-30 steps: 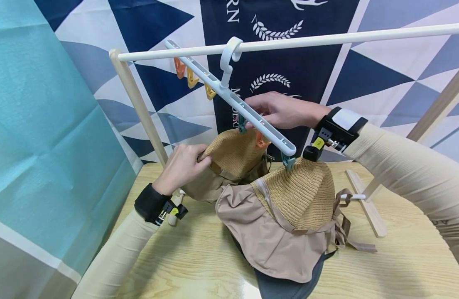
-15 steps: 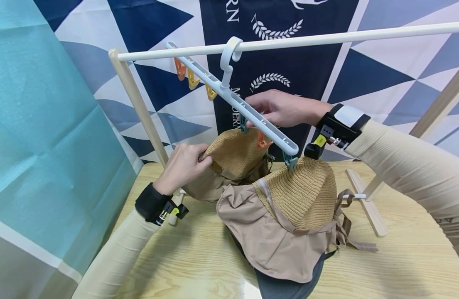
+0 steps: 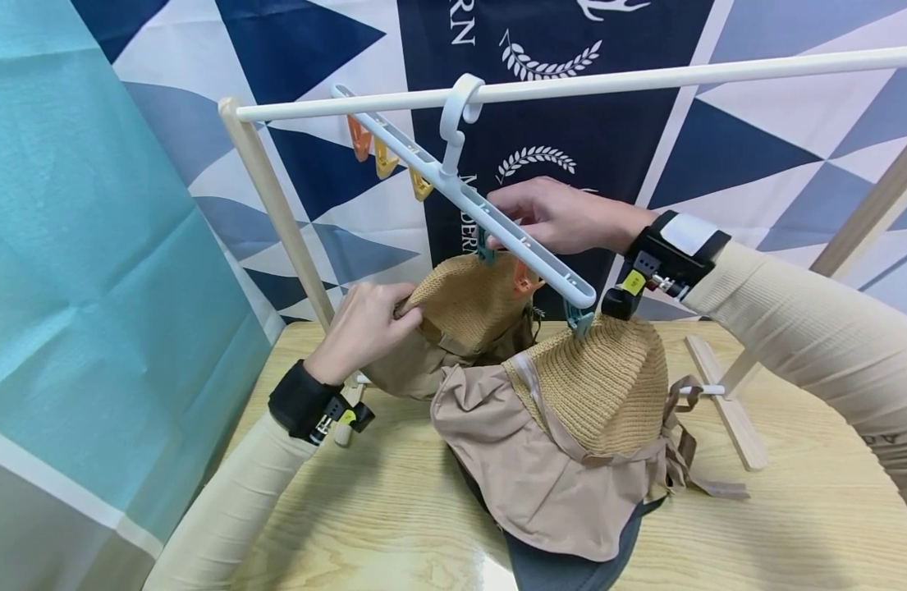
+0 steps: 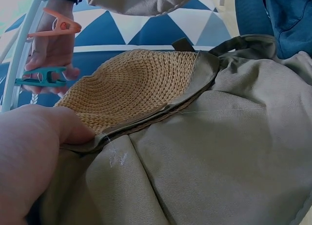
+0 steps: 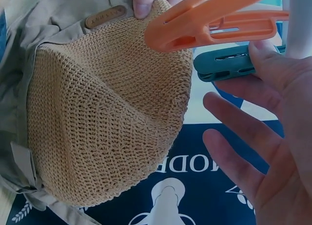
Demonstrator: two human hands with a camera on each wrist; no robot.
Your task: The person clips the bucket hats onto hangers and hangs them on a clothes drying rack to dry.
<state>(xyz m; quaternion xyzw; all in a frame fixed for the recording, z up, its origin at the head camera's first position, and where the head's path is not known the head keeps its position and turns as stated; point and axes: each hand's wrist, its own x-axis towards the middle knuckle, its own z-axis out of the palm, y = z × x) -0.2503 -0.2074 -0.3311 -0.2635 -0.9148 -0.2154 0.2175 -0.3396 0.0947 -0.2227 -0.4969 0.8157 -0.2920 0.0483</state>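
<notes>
My left hand (image 3: 360, 328) pinches the band edge of a sun hat (image 3: 460, 300) with a tan knitted crown and taupe cloth brim. The fingertips behind the edge are hidden in the left wrist view. Beside that crown, my right hand (image 3: 560, 215) pinches a teal clothespin (image 5: 226, 63) between thumb and index finger; its other fingers are spread. The clothespin hangs from a pale blue clip hanger (image 3: 549, 264), its tip close to the crown and apart from it. An orange clothespin (image 5: 209, 32) dangles alongside. A second, similar hat (image 3: 601, 394) hangs nearer, held by another teal clothespin (image 3: 579, 318).
The hanger hooks over a white rod (image 3: 645, 80) on wooden posts (image 3: 276, 205). One orange and two yellow clothespins (image 3: 385, 158) hang at its far end. Something dark blue (image 3: 571, 566) lies under the nearer hat on the wooden table (image 3: 350, 509). A patterned cloth (image 3: 756, 139) stands behind.
The hanger's near end has shifted slightly right and down, with its clothespins and the nearer hat. Both hands keep almost the same place and hold.
</notes>
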